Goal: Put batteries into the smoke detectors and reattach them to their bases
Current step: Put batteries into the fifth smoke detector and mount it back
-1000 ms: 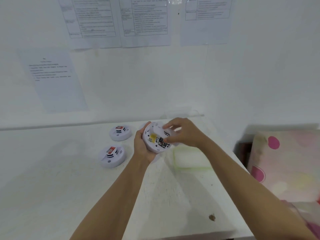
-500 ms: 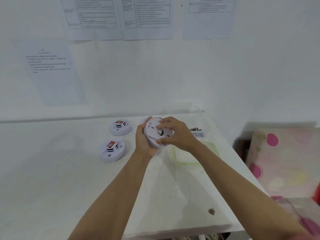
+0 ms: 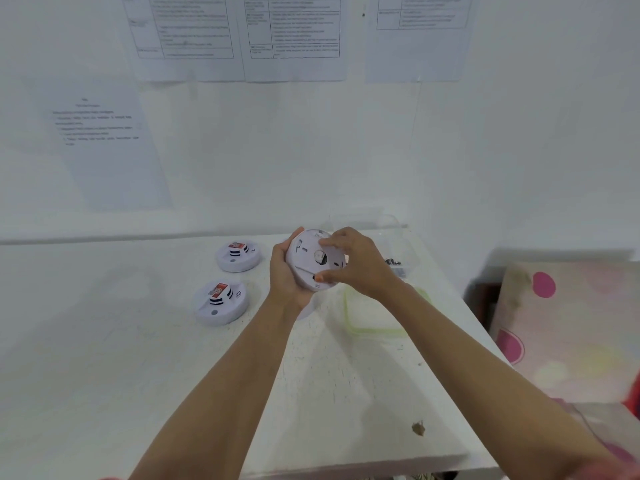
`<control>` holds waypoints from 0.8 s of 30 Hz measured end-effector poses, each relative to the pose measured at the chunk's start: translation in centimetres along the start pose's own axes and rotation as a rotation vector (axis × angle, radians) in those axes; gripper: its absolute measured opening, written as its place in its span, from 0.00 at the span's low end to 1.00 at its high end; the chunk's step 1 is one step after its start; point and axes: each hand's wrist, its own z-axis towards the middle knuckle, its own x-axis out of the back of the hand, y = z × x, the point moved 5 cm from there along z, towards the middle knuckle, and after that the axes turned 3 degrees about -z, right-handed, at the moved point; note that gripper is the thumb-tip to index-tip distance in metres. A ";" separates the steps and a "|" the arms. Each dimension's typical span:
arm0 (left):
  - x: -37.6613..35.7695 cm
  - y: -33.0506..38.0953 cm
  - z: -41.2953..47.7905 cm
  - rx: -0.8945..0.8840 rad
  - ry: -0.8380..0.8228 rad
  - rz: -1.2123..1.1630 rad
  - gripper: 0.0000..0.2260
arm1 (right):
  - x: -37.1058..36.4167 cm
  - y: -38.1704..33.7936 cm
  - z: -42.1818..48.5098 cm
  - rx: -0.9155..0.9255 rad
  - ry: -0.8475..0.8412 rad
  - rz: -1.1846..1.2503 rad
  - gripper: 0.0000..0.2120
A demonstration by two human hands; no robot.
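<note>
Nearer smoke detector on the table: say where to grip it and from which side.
Probably by the round rim of the nearer smoke detector, from above, fingers on opposite sides: it lies flat on the table, rim free all round.

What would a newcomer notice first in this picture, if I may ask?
The held smoke detector, round and white, stands out at centre above the white table: the left hand cups it and the right hand grips its face. Left of it, a far smoke detector and a near smoke detector, both red-labelled, lie on the table.
</note>
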 end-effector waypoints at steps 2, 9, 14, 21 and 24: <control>-0.1 -0.1 0.1 0.004 -0.011 -0.004 0.16 | 0.1 -0.1 0.1 0.017 -0.012 -0.031 0.29; -0.3 -0.6 0.6 0.013 -0.002 -0.001 0.17 | 0.5 0.2 0.4 0.006 -0.028 -0.055 0.28; 0.8 -0.8 1.2 -0.066 0.086 0.000 0.18 | 0.0 1.0 -0.2 0.012 -0.049 -0.035 0.27; 0.5 -0.5 1.1 -0.176 0.108 -0.009 0.17 | -0.3 1.3 0.1 -0.006 0.006 0.023 0.23; 0.4 -0.4 1.1 -0.195 0.114 -0.027 0.14 | -0.6 1.5 0.2 -0.022 0.042 0.059 0.23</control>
